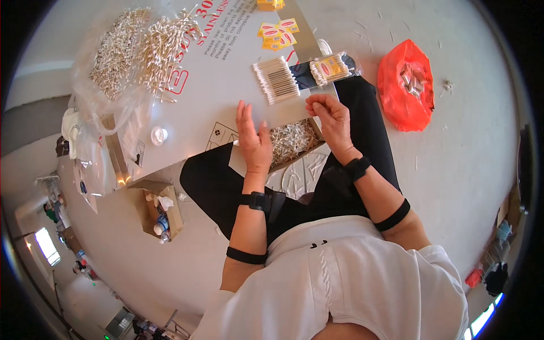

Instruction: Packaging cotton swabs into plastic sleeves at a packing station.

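Observation:
My left hand point(254, 141) is held upright with its fingers stretched out, by the left side of an open cardboard box point(323, 146) between my legs. Loose cotton swabs point(292, 139) fill the box. On its right side, my right hand point(333, 122) has thumb and fingertips pressed together; whatever they pinch, if anything, is too small to see. Just beyond my hands, a neat row of cotton swabs point(276, 80) lies on the table. Right of it, a pack of cotton swabs with a yellow card point(330, 68) rests on a dark strip at the table's edge.
Several yellow cards point(277, 35) lie farther back on the table point(221, 85). A large heap of cotton swabs point(170, 48) spreads from a clear plastic bag at the left, near a small white tub point(159, 135). A red bag point(405, 85) and a cardboard box point(158, 209) stand on the floor.

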A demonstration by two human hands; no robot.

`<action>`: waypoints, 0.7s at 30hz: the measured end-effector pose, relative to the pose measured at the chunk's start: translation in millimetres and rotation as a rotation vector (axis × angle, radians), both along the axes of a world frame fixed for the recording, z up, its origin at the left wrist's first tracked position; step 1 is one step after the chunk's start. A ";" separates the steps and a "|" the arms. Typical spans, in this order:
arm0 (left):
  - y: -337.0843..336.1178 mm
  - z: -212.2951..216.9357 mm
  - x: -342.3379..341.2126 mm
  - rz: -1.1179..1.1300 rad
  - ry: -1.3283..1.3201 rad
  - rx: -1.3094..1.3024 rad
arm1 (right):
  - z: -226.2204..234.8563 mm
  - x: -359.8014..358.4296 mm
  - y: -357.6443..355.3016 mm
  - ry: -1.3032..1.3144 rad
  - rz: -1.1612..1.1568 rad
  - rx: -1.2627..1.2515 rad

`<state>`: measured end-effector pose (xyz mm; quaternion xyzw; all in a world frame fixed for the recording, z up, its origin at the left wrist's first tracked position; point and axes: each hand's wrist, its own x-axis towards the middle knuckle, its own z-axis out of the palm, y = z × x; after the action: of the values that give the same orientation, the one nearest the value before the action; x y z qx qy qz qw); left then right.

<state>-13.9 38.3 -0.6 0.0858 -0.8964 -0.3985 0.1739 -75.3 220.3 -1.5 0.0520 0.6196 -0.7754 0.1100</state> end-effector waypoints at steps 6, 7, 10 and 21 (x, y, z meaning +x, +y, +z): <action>18.3 -0.3 0.5 -0.033 -0.144 -0.455 | 3.4 -0.9 -2.4 0.529 0.037 0.622; 19.0 -0.8 -1.0 -0.016 -0.163 -0.471 | 6.5 -3.2 -2.8 0.535 0.037 0.619; 16.9 0.8 -8.3 -0.006 -0.220 -0.520 | 16.7 -12.3 -2.7 0.506 0.205 0.997; 15.7 1.8 -31.2 0.042 -0.341 -0.547 | 34.4 -39.8 -11.2 0.501 0.515 1.244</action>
<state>-45.1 54.0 1.3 0.1198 -0.9846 -0.1191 0.0458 -115.1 209.1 33.0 -0.2223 0.9460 -0.2166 0.0939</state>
